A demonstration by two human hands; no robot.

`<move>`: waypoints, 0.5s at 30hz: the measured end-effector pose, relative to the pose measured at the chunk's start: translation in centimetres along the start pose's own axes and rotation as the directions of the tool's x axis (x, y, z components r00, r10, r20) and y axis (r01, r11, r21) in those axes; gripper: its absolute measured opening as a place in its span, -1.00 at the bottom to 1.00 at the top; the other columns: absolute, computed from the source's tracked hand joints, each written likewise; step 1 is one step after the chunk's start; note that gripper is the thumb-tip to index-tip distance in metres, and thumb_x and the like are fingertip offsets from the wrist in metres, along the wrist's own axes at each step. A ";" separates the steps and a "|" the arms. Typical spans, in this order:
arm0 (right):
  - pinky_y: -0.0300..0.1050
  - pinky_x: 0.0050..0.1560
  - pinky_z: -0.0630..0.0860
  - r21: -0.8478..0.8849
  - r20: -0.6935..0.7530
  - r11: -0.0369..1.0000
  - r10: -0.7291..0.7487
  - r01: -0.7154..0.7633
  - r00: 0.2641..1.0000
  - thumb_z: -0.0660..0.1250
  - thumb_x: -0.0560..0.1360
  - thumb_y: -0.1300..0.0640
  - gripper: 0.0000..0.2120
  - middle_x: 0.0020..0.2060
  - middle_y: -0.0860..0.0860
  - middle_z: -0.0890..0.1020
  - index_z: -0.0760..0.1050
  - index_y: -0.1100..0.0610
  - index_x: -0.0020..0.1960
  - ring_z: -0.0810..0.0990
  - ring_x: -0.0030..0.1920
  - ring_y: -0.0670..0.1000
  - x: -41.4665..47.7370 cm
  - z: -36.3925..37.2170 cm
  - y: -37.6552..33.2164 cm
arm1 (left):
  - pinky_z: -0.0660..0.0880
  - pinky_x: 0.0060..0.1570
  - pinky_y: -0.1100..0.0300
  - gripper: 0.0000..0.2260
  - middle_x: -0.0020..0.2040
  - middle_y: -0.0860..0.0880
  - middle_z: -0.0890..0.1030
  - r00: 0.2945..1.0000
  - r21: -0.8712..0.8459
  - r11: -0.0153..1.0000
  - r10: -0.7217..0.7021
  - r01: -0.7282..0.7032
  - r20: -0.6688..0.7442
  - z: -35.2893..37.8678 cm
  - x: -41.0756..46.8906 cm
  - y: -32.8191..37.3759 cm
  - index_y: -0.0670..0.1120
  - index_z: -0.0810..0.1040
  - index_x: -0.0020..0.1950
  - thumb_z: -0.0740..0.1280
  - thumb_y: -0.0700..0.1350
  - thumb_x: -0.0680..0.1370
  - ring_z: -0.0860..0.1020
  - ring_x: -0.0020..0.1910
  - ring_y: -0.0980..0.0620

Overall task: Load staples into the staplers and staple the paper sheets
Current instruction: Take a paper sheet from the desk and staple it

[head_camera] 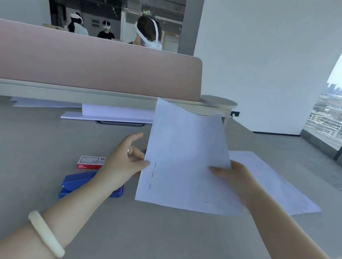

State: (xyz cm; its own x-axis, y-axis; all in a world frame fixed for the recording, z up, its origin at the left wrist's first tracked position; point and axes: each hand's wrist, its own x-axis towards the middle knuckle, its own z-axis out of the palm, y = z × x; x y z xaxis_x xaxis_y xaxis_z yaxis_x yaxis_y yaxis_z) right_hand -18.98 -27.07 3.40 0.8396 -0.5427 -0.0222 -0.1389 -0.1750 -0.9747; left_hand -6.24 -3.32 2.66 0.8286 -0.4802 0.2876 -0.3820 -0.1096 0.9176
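My left hand and right hand pinched the white stapled paper sheets by the edges; I feared they could slip onto the blue plastic stapler.

held sheets: raised above the desk at centre, between the left hand on their left edge and the right hand on their right edge
stapler: on the desk, left of the held sheets, partly under the left forearm
staple box: on the desk just beyond the stapler
loose sheets: flat on the desk, right of and behind the held sheets
paper stack: far side of the desk, before the divider panel
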 end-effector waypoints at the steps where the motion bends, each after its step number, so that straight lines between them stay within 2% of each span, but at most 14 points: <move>1: -0.09 -0.11 0.51 -0.036 0.021 0.999 -0.001 0.001 1.000 0.37 0.47 0.23 -0.80 -0.08 0.01 0.65 0.55 0.19 0.09 0.63 -0.07 0.02 0.4 0.8 0.5 | 0.54 -0.14 0.20 -0.49 -0.25 0.02 0.58 0.999 0.023 1.000 0.004 -0.003 -0.036 -1.3 0.0 -0.4 0.10 0.35 0.31 0.37 -0.29 0.45 0.59 -0.31 0.16; 2: -0.10 -0.12 0.52 -0.069 0.037 0.998 0.006 -0.003 0.999 0.35 0.48 0.24 -0.80 -0.09 -0.01 0.64 0.55 0.17 0.10 0.62 -0.07 0.01 0.7 1.6 0.9 | 0.56 -0.08 0.14 -0.53 -0.22 0.03 0.60 0.997 0.077 0.997 0.007 -0.002 -0.070 -2.8 0.1 -1.0 0.04 0.38 0.30 0.37 -0.28 0.45 0.61 -0.28 0.13; 4: 0.02 0.04 0.56 -0.142 0.055 0.990 0.025 -0.017 0.998 0.35 0.47 0.23 -0.77 -0.02 0.03 0.65 0.55 0.16 0.12 0.63 -0.01 0.07 1.4 3.1 1.4 | 0.52 0.00 0.17 -0.65 -0.15 0.07 0.60 0.997 0.274 0.961 -0.015 0.035 -0.073 -5.5 0.0 -2.1 0.03 0.47 0.21 0.39 -0.17 0.45 0.59 -0.19 0.17; 5: 0.06 0.12 0.54 -0.166 0.063 0.986 0.032 -0.022 0.998 0.35 0.47 0.22 -0.76 0.01 0.05 0.65 0.55 0.16 0.13 0.63 0.03 0.11 1.8 3.7 1.7 | 0.51 0.05 0.16 -0.72 -0.11 0.08 0.60 0.999 0.356 0.934 -0.038 0.046 -0.028 -6.4 -0.3 -2.6 0.06 0.51 0.14 0.40 -0.10 0.45 0.58 -0.13 0.16; 7: -0.01 0.03 0.55 -0.201 0.076 0.979 0.042 -0.026 0.996 0.33 0.46 0.20 -0.79 -0.03 0.04 0.66 0.57 0.12 0.10 0.64 -0.02 0.07 2.4 4.7 1.9 | 0.50 0.12 0.09 -0.90 -0.04 0.02 0.62 0.992 0.439 0.897 -0.090 0.045 0.083 -7.5 -1.1 -3.6 0.16 0.56 -0.04 0.36 -0.02 0.47 0.58 -0.02 0.03; 10: -0.08 -0.11 0.52 -0.219 0.108 0.976 0.032 -0.008 0.994 0.34 0.46 0.19 -0.84 -0.08 0.00 0.67 0.58 0.09 0.02 0.64 -0.06 0.02 3.0 5.2 1.9 | 0.46 0.05 0.11 -0.94 0.01 -0.07 0.63 0.976 0.522 0.853 -0.120 0.009 0.179 -8.3 -2.0 -4.8 0.24 0.50 -0.13 0.29 0.06 0.51 0.56 0.02 -0.06; 11: -0.07 -0.11 0.52 -0.204 0.114 0.979 0.031 -0.007 0.993 0.35 0.46 0.19 -0.84 -0.08 0.00 0.68 0.58 0.10 0.03 0.64 -0.06 0.03 3.3 5.0 1.9 | 0.47 0.06 0.07 -0.98 0.01 -0.06 0.62 0.975 0.561 0.828 -0.114 -0.013 0.190 -8.5 -2.0 -5.2 0.22 0.50 -0.10 0.30 0.11 0.49 0.56 0.01 -0.06; 13: -0.06 -0.10 0.53 -0.151 0.140 0.989 0.028 -0.007 0.990 0.39 0.44 0.20 -0.86 -0.09 -0.01 0.68 0.59 0.08 -0.01 0.65 -0.07 0.03 3.3 4.4 1.9 | 0.49 0.05 0.02 -0.86 -0.04 0.02 0.61 0.974 0.609 0.792 -0.093 -0.054 0.207 -8.9 -1.9 -5.9 0.21 0.48 -0.04 0.29 0.19 0.46 0.56 -0.04 0.02; 15: 0.00 -0.01 0.54 -0.110 0.178 0.994 0.017 0.003 0.984 0.43 0.40 0.19 -0.83 -0.07 0.00 0.70 0.61 0.04 -0.01 0.67 -0.03 0.05 3.5 3.8 2.0 | 0.48 0.00 0.09 -0.89 -0.07 0.07 0.60 0.976 0.608 0.791 -0.072 -0.070 0.206 -8.9 -1.8 -6.1 0.24 0.45 -0.05 0.29 0.19 0.46 0.54 -0.09 0.08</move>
State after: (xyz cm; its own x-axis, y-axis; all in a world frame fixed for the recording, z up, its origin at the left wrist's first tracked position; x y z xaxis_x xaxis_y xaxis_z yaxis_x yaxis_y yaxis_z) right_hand -14.32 -26.15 0.52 0.9171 -0.3910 -0.0779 -0.1936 -0.2659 -0.9444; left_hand -1.71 5.96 -1.04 0.7519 -0.6401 0.1576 -0.6087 -0.5823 0.5389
